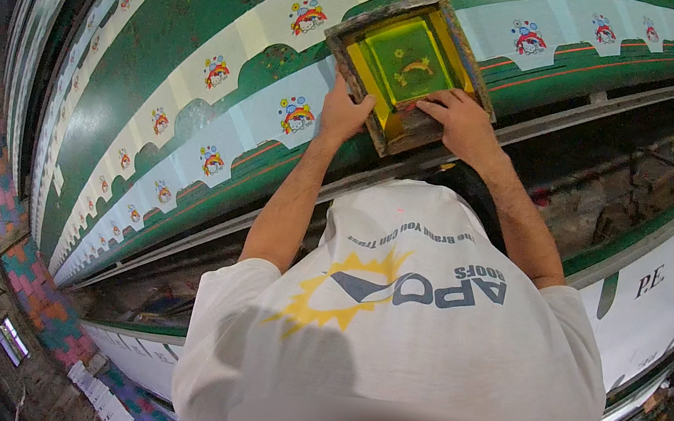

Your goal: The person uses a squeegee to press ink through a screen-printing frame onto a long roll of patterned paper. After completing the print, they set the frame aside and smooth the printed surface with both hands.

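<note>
A wooden screen-printing frame [351, 57] with yellow-green mesh lies tilted over a pale blue fabric piece on the long green table. A small motif shows in the middle of its mesh. My left hand [344, 112] grips the frame's left side near the corner, thumb on top. Inside the near right part of the frame, my right hand [462, 126] has its fingers bent together low over the mesh. Something reddish lies by its fingertips, and what it holds is mostly hidden. Beside the frame, a pale blue piece [270, 101] carries a colourful cartoon print.
Rows of cream pieces [265, 25] and pale blue pieces with the same print run along the green table [159, 47]. A metal rail [562, 114] follows its near edge. Behind me stands another table with white sheets [671, 293]. Coloured paving [43, 286] lies at the left.
</note>
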A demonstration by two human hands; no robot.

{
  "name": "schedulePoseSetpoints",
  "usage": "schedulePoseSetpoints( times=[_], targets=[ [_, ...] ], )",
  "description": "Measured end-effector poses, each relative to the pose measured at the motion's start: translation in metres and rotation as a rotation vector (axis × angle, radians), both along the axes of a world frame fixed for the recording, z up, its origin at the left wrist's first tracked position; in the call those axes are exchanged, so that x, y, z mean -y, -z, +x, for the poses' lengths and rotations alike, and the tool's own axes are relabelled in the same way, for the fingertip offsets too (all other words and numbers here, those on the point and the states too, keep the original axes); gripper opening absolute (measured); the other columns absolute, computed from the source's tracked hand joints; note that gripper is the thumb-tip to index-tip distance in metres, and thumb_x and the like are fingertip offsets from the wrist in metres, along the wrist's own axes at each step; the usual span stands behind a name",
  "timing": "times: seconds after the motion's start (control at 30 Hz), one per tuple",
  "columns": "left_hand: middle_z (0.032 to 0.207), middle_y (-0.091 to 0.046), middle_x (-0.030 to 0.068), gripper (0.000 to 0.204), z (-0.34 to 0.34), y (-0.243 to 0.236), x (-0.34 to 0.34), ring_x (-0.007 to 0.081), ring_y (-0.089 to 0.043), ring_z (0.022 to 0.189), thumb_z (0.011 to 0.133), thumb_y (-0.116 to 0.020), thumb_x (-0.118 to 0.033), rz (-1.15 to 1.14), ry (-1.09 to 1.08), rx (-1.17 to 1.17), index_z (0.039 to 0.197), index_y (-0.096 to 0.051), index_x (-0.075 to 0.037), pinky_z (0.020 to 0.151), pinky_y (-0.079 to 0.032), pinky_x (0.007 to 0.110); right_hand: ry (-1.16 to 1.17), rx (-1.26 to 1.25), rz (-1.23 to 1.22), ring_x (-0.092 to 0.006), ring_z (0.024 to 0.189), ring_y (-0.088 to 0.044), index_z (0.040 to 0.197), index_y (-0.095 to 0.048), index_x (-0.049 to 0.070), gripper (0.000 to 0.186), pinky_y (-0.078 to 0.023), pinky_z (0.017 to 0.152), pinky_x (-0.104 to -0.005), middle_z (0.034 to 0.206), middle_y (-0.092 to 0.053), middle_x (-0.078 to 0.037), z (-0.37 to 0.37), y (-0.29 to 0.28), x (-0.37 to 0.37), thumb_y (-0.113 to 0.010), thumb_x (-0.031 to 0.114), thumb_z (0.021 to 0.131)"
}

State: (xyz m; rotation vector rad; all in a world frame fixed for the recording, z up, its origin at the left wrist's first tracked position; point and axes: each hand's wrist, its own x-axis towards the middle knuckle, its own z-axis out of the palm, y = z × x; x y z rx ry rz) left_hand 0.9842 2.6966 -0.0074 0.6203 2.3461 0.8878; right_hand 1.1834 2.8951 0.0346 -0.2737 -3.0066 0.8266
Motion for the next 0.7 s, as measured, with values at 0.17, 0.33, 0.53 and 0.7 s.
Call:
schedulePoseSetpoints(
  times=[0.17,0.33,0.53,0.7],
  targets=[
    [0.129,-0.07,0.0358,0.102,-0.001,-0.002,-0.002,0.0471,-0.071,0.116,0.089,-0.079,-0.042,-0.028,-0.019,0.052,0.157,-0.033,0.018,0.102,-0.056,0.049,-0.016,-0.043,-0.003,-0.0314,0.122,-0.065,0.13,-0.075,0.015,0.051,-0.056,0.104,-0.0432,0.125,-0.07,-0.007,-0.004,0.001,-0.004,-0.072,-0.001,0.082],
    [0.137,-0.067,0.0341,0.092,-0.001,-0.009,-0.004,0.0465,-0.067,0.126,0.089,-0.079,-0.039,0.012,-0.038,0.154,0.156,-0.039,0.011,0.108,-0.053,0.05,-0.037,-0.028,-0.035,-0.0307,0.124,-0.064,0.13,-0.075,0.015,0.051,-0.055,0.105,-0.0426,0.127,-0.07,-0.007,0.002,-0.002,-0.006,-0.073,0.0,0.081],
    [0.132,-0.072,0.029,0.083,0.001,-0.007,-0.003,0.0433,-0.071,0.122,0.089,-0.078,-0.035,-0.032,-0.029,0.098,0.154,-0.044,0.003,0.105,-0.055,0.049,-0.051,-0.086,0.021,-0.0308,0.124,-0.065,0.131,-0.074,0.016,0.053,-0.055,0.106,-0.0423,0.126,-0.07,-0.008,-0.006,0.003,-0.008,-0.072,-0.001,0.081],
    [0.121,-0.075,0.0311,0.101,-0.003,0.002,-0.005,0.0472,-0.075,0.108,0.088,-0.074,-0.036,-0.079,-0.002,0.07,0.165,-0.023,0.004,0.098,-0.06,0.05,-0.015,-0.173,0.042,-0.0316,0.121,-0.066,0.13,-0.076,0.016,0.052,-0.055,0.105,-0.0432,0.124,-0.071,-0.008,-0.067,0.016,-0.022,-0.07,-0.002,0.082]
  ],
)
